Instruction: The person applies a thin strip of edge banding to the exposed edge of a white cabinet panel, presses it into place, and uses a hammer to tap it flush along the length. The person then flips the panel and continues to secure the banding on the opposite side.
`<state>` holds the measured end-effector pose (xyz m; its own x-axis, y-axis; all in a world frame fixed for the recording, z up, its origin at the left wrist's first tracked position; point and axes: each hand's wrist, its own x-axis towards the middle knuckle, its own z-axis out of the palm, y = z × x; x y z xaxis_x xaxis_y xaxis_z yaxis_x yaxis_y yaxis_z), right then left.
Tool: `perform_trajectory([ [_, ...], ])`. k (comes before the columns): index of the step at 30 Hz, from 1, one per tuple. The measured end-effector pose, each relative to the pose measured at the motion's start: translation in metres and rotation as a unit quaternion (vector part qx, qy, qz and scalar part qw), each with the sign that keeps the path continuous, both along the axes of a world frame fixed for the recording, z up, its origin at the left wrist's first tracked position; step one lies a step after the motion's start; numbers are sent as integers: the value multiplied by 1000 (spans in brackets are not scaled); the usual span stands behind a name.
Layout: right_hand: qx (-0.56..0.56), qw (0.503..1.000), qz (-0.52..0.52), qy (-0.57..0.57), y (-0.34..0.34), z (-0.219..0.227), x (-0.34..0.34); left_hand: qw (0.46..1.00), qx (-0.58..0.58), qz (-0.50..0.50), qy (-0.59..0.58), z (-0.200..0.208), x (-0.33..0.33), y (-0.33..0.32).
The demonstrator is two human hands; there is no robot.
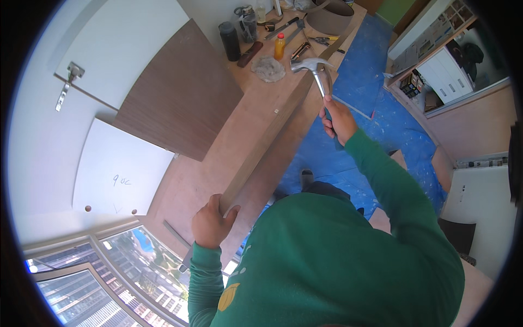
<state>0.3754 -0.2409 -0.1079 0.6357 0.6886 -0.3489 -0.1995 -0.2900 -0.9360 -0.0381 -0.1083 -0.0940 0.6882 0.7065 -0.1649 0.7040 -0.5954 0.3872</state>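
Note:
My right hand (339,122) is closed round the dark handle of a claw hammer (316,71). Its shiny metal head is raised over the far part of a long, narrow wooden board (260,152). At the near end of that board, my left hand (211,222) grips it with fingers and thumb round the end. The board runs diagonally across a brown wooden worktop (185,182). A small pale piece (276,111) lies near the board's middle; its kind is too small to tell.
Beyond the board stand an orange bottle (279,48) with a red cap, a whitish crumpled clump (268,69), a black bottle (229,42) and several hand tools. A brown panel (177,90) leans at the left. Blue sheeting (357,65) covers the floor at the right.

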Motion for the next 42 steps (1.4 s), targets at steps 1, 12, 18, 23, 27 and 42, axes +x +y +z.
perform_trajectory([
  [1,38,999,-21,-13,-10,-4,0,999,20,-9,-41,-1,2,-2],
  [12,-187,980,-68,-16,-199,-215,48,988,103,-21,-115,-13,18,-16],
  [18,-376,907,109,-156,-367,-325,51,985,48,74,-150,-9,76,-24],
  [23,-443,821,273,-233,-431,-328,75,975,-13,142,-170,-18,116,-10],
  [27,-438,810,298,-252,-439,-332,105,965,-116,204,-114,-8,142,9],
  [42,-451,866,196,-93,-372,-301,99,967,-159,176,-95,-11,199,29],
])
